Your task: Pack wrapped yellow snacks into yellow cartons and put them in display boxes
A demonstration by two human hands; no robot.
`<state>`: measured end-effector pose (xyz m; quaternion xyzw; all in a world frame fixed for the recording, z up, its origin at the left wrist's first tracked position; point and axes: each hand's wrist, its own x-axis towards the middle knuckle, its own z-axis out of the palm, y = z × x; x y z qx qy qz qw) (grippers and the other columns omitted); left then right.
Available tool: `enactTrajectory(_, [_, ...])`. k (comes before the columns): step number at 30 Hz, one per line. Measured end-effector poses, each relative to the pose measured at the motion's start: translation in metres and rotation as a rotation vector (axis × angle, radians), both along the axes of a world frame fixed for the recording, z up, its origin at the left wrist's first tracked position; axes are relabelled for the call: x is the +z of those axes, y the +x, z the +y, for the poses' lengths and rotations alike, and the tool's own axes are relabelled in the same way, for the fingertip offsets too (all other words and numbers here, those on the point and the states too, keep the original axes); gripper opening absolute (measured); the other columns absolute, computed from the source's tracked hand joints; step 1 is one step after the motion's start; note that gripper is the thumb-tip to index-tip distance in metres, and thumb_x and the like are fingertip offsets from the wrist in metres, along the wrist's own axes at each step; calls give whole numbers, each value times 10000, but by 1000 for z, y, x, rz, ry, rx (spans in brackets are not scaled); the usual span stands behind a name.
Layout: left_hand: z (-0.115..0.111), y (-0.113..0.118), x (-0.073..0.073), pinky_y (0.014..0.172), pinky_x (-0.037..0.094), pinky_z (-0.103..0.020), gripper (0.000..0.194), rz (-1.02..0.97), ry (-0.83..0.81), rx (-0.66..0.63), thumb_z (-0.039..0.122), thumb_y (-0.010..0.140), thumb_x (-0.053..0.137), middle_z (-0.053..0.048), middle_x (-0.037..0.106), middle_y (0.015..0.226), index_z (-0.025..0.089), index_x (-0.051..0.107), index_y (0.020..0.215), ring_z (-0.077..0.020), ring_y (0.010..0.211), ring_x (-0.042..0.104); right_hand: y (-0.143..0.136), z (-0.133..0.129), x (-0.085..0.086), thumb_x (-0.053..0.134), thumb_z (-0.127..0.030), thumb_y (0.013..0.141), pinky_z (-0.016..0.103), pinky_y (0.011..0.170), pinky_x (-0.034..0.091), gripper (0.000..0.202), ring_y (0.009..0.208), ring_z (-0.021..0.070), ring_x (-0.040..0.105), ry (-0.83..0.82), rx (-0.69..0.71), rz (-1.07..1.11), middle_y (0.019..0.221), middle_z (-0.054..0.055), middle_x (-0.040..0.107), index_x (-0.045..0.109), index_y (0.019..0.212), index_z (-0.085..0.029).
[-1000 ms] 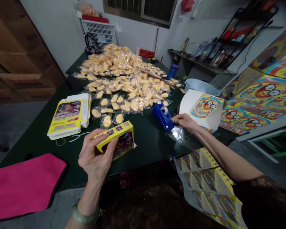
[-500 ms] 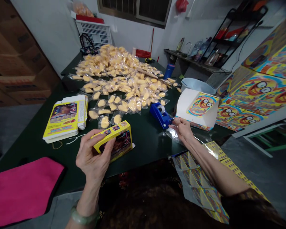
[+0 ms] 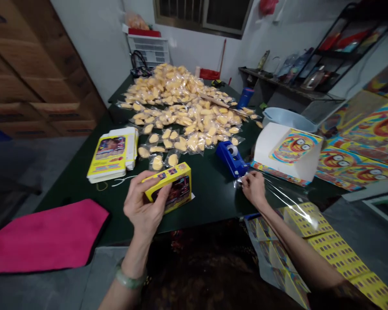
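My left hand grips a small yellow box with a dark picture on its side, thumb on the front and fingers behind. A white flap sticks out at the box's lower right corner. At the front end of a blue tape dispenser, my right hand has its fingers pinched together. Whatever lies between those fingertips is too small to make out; shiny clear plastic shows beside and beneath the hand. A roll of tape sits in the dispenser.
Wrapped yellow pieces are heaped across the dark green table. Flat yellow cartons lie left, an open display box right. A pink cloth-like thing is at the near left. Packed yellow boxes stand below right.
The view has turned left, so things sit further right in the picture. My right hand has drawn its fingers closer together near the dispenser's end. My left hand keeps the box.
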<state>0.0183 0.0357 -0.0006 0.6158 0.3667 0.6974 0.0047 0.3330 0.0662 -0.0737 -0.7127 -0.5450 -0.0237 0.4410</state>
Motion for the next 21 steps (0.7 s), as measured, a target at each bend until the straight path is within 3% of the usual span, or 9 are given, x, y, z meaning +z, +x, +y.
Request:
enactTrajectory(2, [-2, 0, 0, 804, 538, -333, 239, -18, -38, -50, 115, 688, 755, -54, 653, 1042, 182, 613, 867, -175, 953, 649, -12, -19, 16, 481, -302, 722, 357, 664, 429, 161, 717, 191, 484, 19, 36, 18, 759, 61, 510, 468, 589, -213])
enactTrajectory(4, [-4, 0, 1, 788, 549, -334, 218, -31, -72, -105, 120, 696, 752, -53, 664, 1026, 179, 605, 846, -177, 947, 656, -35, -39, 41, 502, -346, 760, 304, 585, 426, 191, 616, 159, 498, -18, 203, 99, 664, 26, 527, 536, 633, -207])
enactTrajectory(8, [-9, 2, 6, 724, 550, -291, 203, -1, -49, -75, 107, 684, 760, -28, 679, 910, 177, 612, 805, -143, 840, 663, -109, -68, 94, 562, -349, 818, 218, 434, 368, 217, 425, 87, 469, -205, 682, 597, 512, -38, 518, 569, 667, -193])
enactTrajectory(11, [-12, 4, 10, 675, 542, -267, 198, 40, -6, -20, 123, 678, 768, -19, 670, 867, 176, 606, 780, -133, 791, 661, -158, -69, 111, 587, -328, 823, 188, 396, 342, 233, 390, 60, 446, -251, 883, 897, 496, -50, 525, 557, 642, -184])
enactTrajectory(15, [-14, 6, 11, 650, 533, -247, 200, 104, 35, 14, 122, 686, 760, -20, 663, 851, 176, 595, 787, -123, 765, 655, -182, -58, 108, 649, -360, 769, 171, 345, 307, 263, 356, 42, 420, -247, 937, 1153, 506, -48, 541, 558, 615, -168])
enactTrajectory(21, [-15, 1, 13, 633, 519, -228, 205, 208, 67, -41, 120, 706, 739, -27, 630, 875, 181, 599, 844, -118, 772, 632, -181, -58, 114, 698, -367, 691, 166, 313, 305, 307, 324, 43, 424, -296, 835, 1202, 454, -48, 519, 546, 529, -155])
